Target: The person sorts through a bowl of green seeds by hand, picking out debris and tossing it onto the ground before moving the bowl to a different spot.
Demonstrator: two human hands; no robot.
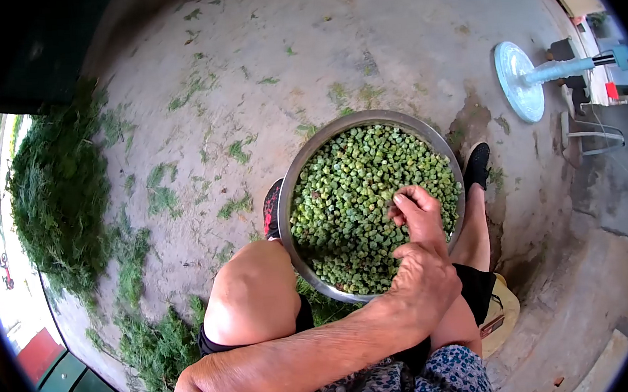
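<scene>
The right hand (422,216) has its thumb and fingers drawn together above the green pods (360,185), at about four o'clock from the middle of the metal bowl (302,261); whether anything is pinched there cannot be told. The left hand (427,279) lies across by the right wrist, near the bowl's five o'clock rim; its fingers are partly hidden, so their state cannot be told. The pods fill the wide bowl, which sits between the person's legs. Around it, a bare knee (254,291) is at eight o'clock, a red-patterned shoe (272,208) at nine, a dark shoe (478,164) between two and three, a pale-blue round base (520,82) at two, and piled greenery (63,199) between nine and ten on the concrete floor (268,61).
</scene>
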